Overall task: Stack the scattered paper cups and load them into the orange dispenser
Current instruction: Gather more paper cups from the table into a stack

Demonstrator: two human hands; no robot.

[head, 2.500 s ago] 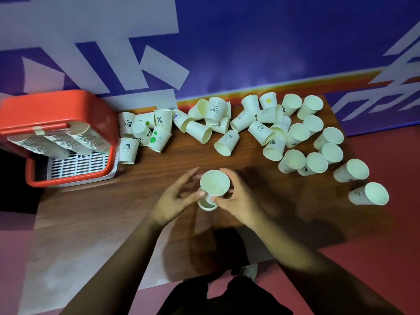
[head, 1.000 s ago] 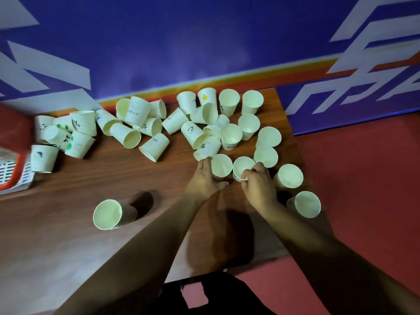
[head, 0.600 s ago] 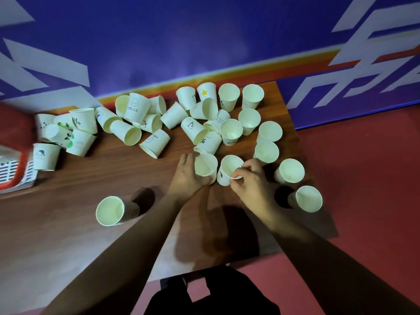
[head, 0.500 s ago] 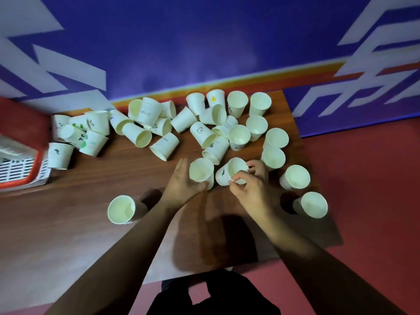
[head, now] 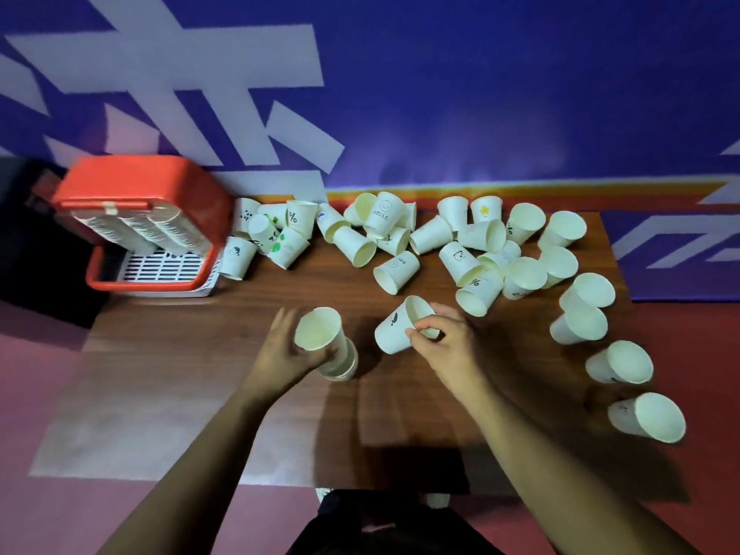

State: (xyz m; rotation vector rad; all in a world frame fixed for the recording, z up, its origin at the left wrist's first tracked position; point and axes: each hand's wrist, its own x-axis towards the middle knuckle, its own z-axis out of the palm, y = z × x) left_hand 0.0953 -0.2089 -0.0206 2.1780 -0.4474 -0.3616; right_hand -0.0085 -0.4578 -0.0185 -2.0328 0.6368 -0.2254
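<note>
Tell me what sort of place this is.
Likely a staged indoor recording corner: a wooden table by a blue printed wall banner, red floor, an orange cup dispenser and loose paper cups.

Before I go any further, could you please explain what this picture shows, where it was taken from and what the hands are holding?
There is no machine here: a person works with bare hands, and the single picture comes from a camera worn on their head, looking down. The left hand grips a short stack of nested white paper cups. The right hand pinches the rim of a tilted white paper cup with a small dark print. Both are over a brown wooden table, where many loose white paper cups lie scattered, some upright, some on their sides. At the table's left end stands an orange plastic dispenser, with rows of stacked cups in it.
</note>
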